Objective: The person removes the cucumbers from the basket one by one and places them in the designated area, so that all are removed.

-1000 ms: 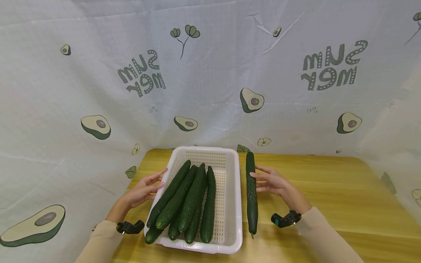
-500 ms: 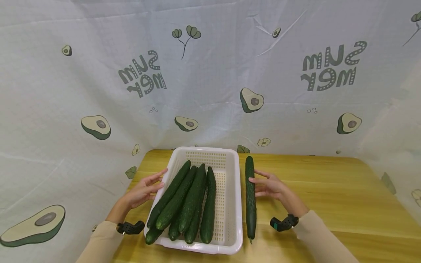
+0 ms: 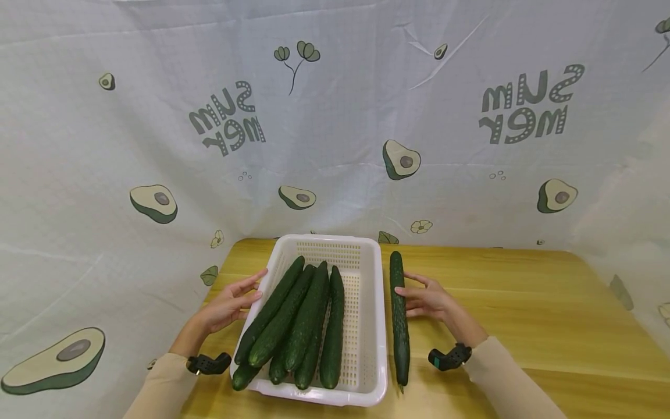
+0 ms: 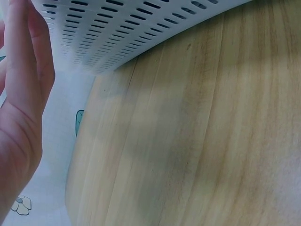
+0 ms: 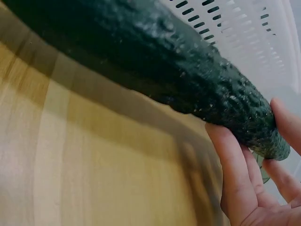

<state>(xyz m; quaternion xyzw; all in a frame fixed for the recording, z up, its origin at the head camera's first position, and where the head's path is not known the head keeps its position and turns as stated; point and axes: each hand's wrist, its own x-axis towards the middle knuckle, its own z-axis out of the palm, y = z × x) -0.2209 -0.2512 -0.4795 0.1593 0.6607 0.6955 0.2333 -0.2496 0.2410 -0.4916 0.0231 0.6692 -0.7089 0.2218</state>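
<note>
A dark green cucumber (image 3: 400, 331) stands lengthwise in view just right of the white plastic basket (image 3: 381, 326). My right hand (image 3: 431, 301) pinches it above its middle, thumb on the near side. In the right wrist view the bumpy cucumber (image 5: 164, 61) is above the tabletop and casts a shadow there. Several more cucumbers (image 3: 305, 320) lie heaped in the left part of the basket. With fingers fairly straight, my left hand (image 3: 227, 304) touches the basket's left side. The left wrist view shows that hand (image 4: 21, 117) beside the slotted wall (image 4: 117, 28); its fingertips are cut off.
The basket stands on a wooden table (image 3: 523, 314), which stretches off to the right. A white cloth (image 3: 335, 116) printed with avocados hangs behind and along the sides. Each wrist wears a black band, the right one (image 3: 450, 356) close to the sleeve.
The cucumber in my right hand has come slightly nearer and lower in view, and the right hand has moved with it. The left hand and basket have stayed put.
</note>
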